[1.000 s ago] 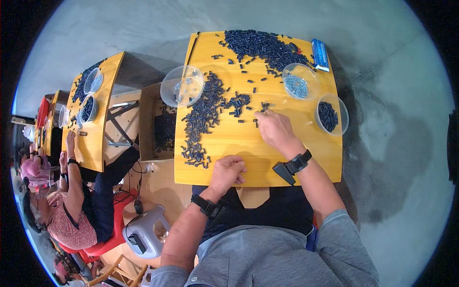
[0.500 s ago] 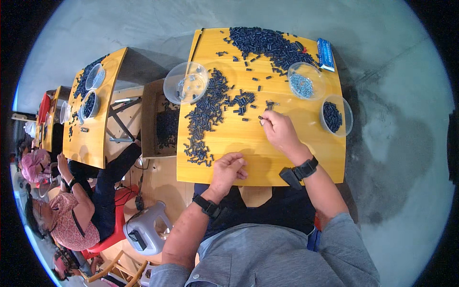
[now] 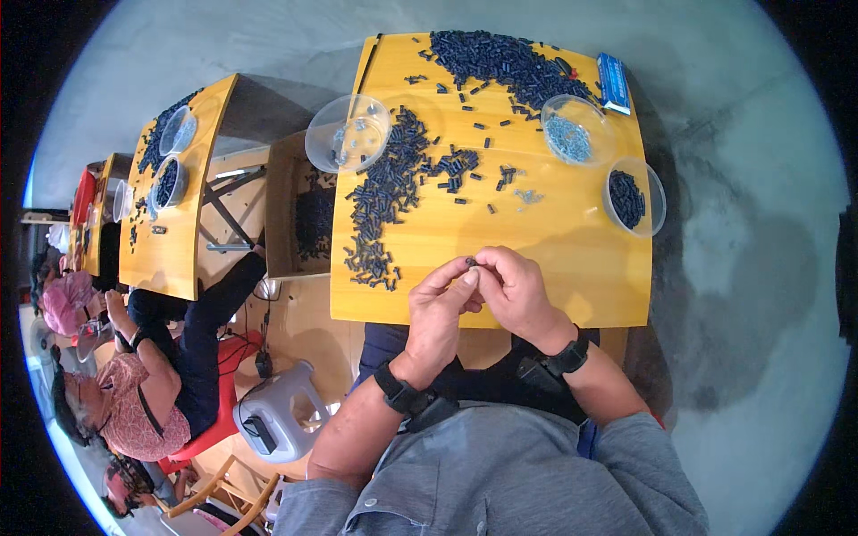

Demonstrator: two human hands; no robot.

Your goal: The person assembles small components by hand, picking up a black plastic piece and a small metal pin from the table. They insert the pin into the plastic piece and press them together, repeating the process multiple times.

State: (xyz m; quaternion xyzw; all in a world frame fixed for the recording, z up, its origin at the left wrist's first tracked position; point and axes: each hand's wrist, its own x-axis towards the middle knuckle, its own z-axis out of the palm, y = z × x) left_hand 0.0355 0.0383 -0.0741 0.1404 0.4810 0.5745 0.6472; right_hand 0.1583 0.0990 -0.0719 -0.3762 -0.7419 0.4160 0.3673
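My left hand [image 3: 438, 308] and my right hand [image 3: 518, 290] meet over the table's near edge, fingertips pinched together. Between them sits a small black plastic piece [image 3: 471, 262]; the fingers cover most of it. Beyond the hands, several loose black pieces [image 3: 507, 176] lie beside a little cluster of silvery small parts [image 3: 529, 196]. A long heap of black pieces [image 3: 384, 196] runs down the left side of the table.
The yellow table [image 3: 572, 268] also bears a far heap of black pieces [image 3: 500, 71], a tub of bluish small parts [image 3: 569, 140], a tub of black pieces [image 3: 627, 201], a mostly transparent tub [image 3: 326, 134] and a blue box [image 3: 613, 82]. A co-worker [image 3: 143, 393] sits left.
My right hand has come back from the middle of the table to my left hand, which has moved slightly right and up. Both now pinch the black piece together. The view has shifted slightly.
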